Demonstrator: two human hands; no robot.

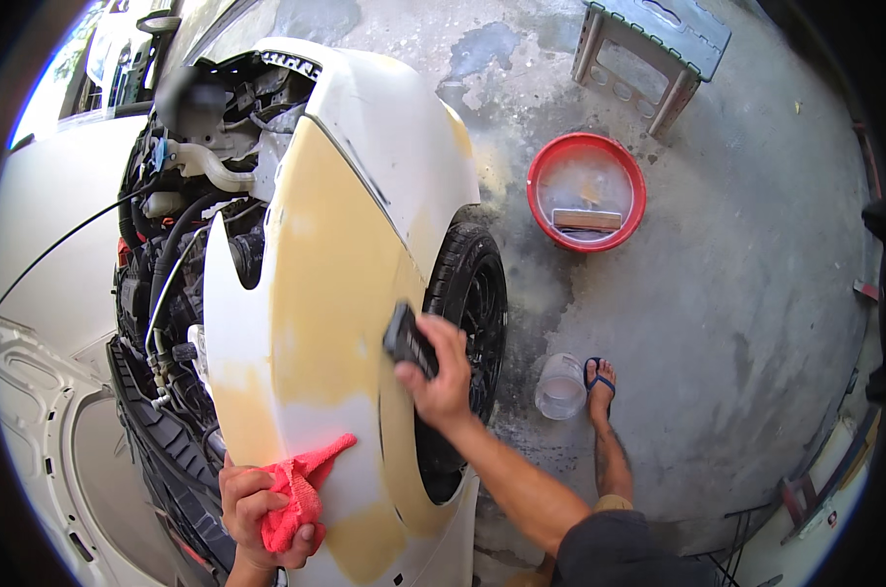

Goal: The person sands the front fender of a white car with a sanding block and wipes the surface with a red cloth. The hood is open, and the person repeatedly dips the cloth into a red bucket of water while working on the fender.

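Head view: what could go wrong, d'you think?

– R hand grips a black block at the yellow and white car panel, just left of the wheel. If it tips, a corner could prob scratch the paint. Can't tell if it's flat on there.

– And the red cloth?

– L hand has it bunched up tight, over the near part of the panel. Engine bay is open on the left, so if those fingers go loose, the cloth might drop in.

– Anything by the foot?

– Yep, clear tub, right beside it on the left. One small step could knock it, b/c it's so close.

– How're the arms?

– R arm comes from near right and reaches far and left, thumb on the block's near side, fingers on the far right. L arm pokes up from the near edge; can't see much of it.
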